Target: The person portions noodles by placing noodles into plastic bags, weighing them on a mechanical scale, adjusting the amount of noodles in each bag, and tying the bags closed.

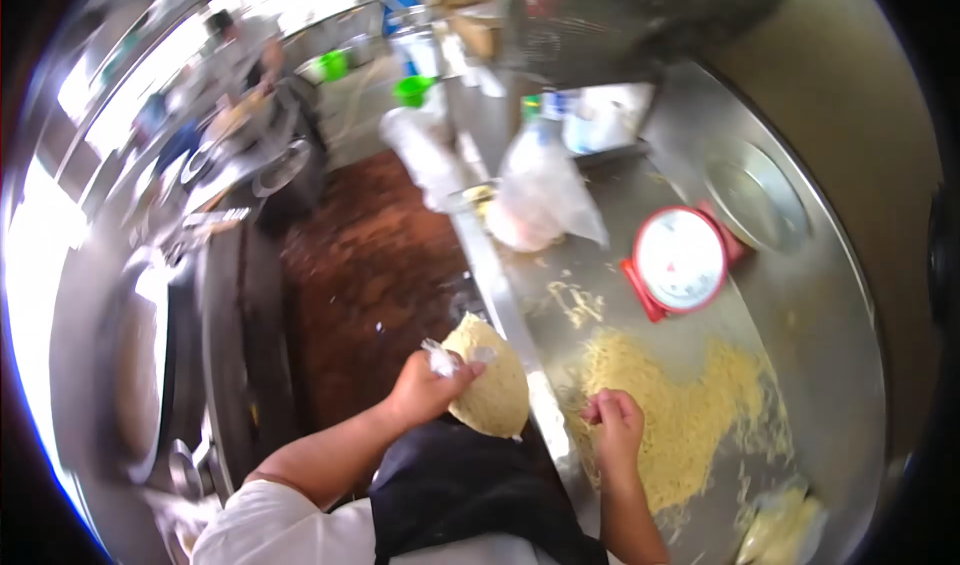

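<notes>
My left hand (428,387) is closed on the gathered neck of a clear plastic bag of pale yellow shreds (495,390). The filled bag hangs tilted in front of my dark apron, beside the metal table's edge. Over the near left side of a loose heap of yellow, noodle-like shreds (690,390) is my right hand (615,420). Its fingers are curled together, and what they hold, if anything, cannot be made out. Past the heap, a red dial scale (682,258) with a white face stands on the table.
Behind the heap sits a white plastic bag (535,195) with contents. A round metal pan (757,195) lies at the right, and another filled clear bag (785,530) at the near right. Left is a reddish-brown floor (370,255); farther off, another person (245,60) stands by large pots.
</notes>
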Demonstrator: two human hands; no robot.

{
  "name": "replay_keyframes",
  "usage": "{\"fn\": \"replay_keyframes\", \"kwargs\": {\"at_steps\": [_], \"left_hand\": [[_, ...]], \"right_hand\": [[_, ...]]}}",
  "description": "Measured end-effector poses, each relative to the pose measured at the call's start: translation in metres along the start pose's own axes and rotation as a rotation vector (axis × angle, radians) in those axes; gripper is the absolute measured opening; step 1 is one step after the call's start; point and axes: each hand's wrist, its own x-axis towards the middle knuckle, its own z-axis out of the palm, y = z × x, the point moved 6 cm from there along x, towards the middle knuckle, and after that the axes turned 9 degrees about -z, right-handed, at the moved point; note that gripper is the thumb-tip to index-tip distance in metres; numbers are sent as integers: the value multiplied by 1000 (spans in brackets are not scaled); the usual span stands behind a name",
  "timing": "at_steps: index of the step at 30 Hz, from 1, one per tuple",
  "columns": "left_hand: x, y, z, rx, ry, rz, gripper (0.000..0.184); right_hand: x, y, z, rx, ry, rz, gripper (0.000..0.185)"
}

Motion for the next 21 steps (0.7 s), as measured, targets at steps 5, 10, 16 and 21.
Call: {"fn": "replay_keyframes", "kwargs": {"at_steps": [5,10,16,21], "left_hand": [[-73,-32,-99,-289,523,-18,36],[-169,-81,-179,-618,895,42,36],[-348,-164,-278,-906,1551,284,32],[-493,-227,-322,-763,2013,388,28]], "right_hand": [[-15,22,43,27,-180,79,20],[-24,23,119,-5,-526,24,21],[-79,21,229,-120,-838,21,17],[-142,27,284,-191,-1127,-77,14]]}}
